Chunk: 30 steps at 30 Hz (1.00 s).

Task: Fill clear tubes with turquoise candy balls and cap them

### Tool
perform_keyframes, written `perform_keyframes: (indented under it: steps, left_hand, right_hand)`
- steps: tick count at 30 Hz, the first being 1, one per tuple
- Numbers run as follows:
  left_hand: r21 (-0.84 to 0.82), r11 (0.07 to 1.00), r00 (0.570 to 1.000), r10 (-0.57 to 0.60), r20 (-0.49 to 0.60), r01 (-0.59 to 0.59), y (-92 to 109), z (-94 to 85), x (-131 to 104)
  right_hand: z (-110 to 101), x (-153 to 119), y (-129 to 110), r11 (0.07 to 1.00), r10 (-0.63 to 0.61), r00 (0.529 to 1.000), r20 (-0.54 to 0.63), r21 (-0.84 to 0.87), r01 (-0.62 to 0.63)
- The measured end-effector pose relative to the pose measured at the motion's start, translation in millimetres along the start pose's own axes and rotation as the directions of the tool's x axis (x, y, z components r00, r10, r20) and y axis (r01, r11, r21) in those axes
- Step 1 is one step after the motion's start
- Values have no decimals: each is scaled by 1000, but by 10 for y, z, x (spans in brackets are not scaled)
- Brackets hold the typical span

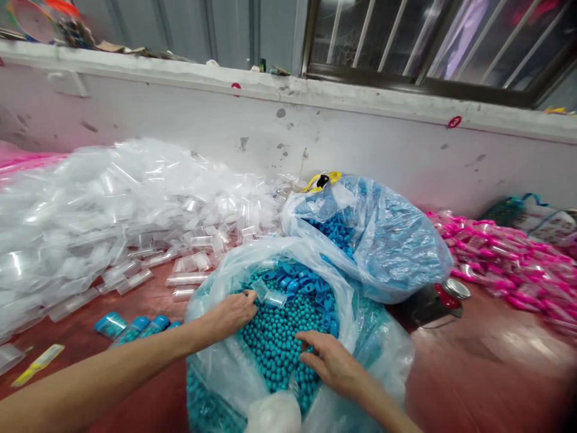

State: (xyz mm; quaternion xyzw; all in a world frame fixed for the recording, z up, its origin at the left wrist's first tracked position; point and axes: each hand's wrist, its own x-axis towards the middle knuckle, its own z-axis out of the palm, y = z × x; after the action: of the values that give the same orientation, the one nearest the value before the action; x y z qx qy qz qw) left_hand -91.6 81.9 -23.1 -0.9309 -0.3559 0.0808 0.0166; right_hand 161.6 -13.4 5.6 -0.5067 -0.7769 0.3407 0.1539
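Observation:
My left hand point(241, 311) is over the left side of an open plastic bag point(270, 249), fingers closed at the end of a clear plastic tube point(260, 290). Another clear tube point(276, 299) lies right beside it, on the beads. Small round teal beads point(274, 334) fill much of the bag, with blue plastic caps point(315, 288) heaped at the back and right. My right hand point(331, 361) hovers low over the beads at the right. Its thumb and fingers are curved and apart, and nothing shows between them.
Behind stands a bag of blue caps point(396, 240). Clear tubes point(135, 204) form a large pile at left; pink pieces point(505, 258) lie at right. Several blue-capped, bead-filled tubes point(135, 329), a yellow item point(38, 365) and a dark container with a silver lid point(439, 304) share the red tabletop point(500, 373).

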Motion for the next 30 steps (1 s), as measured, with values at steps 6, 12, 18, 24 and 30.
perform_keyframes:
  steps: [6,12,18,24,30]
  left_hand:
    - [-105,994,991,-14,135,28,-75,-164,156]
    - [-174,968,977,-154,149,180,15,-170,157]
    - [-282,871,914,-371,162,403,403,-237,508]
    - [-420,826,924,-302,233,376,752,-287,687]
    - [-403,815,909,-370,193,417,832,-177,453]
  right_hand:
    - [-107,-7,40,999,-3,996,-86,44,7]
    - [-147,-127,122,997,26,994,-103,76,-18]
    - [-266,-87,121,995,31,986,-165,102,-14]
    - [-340,-105,145,993,24,979,-202,115,-1]
    - [-311,-158,168,999,0,977,-214,-45,-10]
